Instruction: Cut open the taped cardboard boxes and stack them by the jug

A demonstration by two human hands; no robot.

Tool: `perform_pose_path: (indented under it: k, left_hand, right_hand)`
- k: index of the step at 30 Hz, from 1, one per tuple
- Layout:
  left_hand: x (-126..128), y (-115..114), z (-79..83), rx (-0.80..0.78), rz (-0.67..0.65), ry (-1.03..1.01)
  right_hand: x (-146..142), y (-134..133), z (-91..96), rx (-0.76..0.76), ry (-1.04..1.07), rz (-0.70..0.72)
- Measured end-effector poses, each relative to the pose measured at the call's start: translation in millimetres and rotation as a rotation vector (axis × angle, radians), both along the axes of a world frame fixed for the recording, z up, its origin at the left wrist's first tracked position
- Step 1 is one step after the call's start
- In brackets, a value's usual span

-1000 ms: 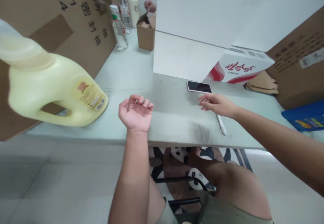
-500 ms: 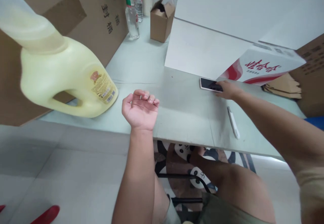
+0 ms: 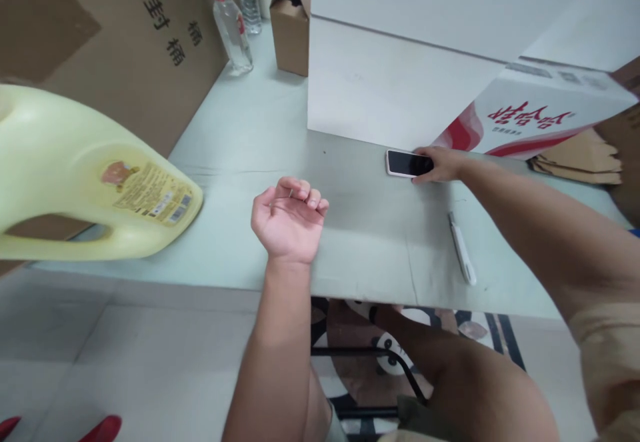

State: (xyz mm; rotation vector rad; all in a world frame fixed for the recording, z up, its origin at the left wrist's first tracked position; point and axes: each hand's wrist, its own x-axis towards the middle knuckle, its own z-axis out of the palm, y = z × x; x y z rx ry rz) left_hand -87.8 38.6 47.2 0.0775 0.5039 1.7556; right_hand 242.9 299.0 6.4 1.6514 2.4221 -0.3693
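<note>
My right hand (image 3: 440,164) has its thumb and fingers around the right end of a smartphone (image 3: 401,163). The phone has a dark screen facing up and a pale edge, and it lies on the pale green tabletop (image 3: 360,242). Palm up, my left hand (image 3: 290,222) rests near the table's front edge with its fingers loosely curled and nothing in it. A white utility knife (image 3: 463,252) lies nearer to me than the phone, below my right forearm. On the left stands a large pale yellow jug (image 3: 75,162) with a handle and a label, apart from my left hand.
White cartons (image 3: 380,82) stand behind the phone, with a red-and-white box (image 3: 530,115) and flattened cardboard (image 3: 580,159) at the right. A large brown carton (image 3: 125,62), clear bottles (image 3: 233,32) and a small open cardboard box (image 3: 291,39) are at the back left.
My right hand has closed further around the phone's right end. The camera view has shifted, so the jug sits farther left and lower. My left hand keeps its loosely curled pose.
</note>
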Motion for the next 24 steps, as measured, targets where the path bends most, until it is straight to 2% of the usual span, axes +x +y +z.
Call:
perform_pose_path:
  k: [5, 11, 24]
  left_hand:
    - [11, 5, -1.6, -0.011, 0.0, 0.046]
    - [20, 8, -3.0, -0.036, -0.02, 0.105]
    - [14, 4, 0.1, -0.052, -0.008, 0.09]
  right_hand:
    - [-4, 1, 5.0, -0.044, -0.05, -0.045]
    - [-3, 11, 6.8, -0.098, -0.077, -0.016]
    - [-14, 13, 10.4, -0.141, -0.097, -0.089]
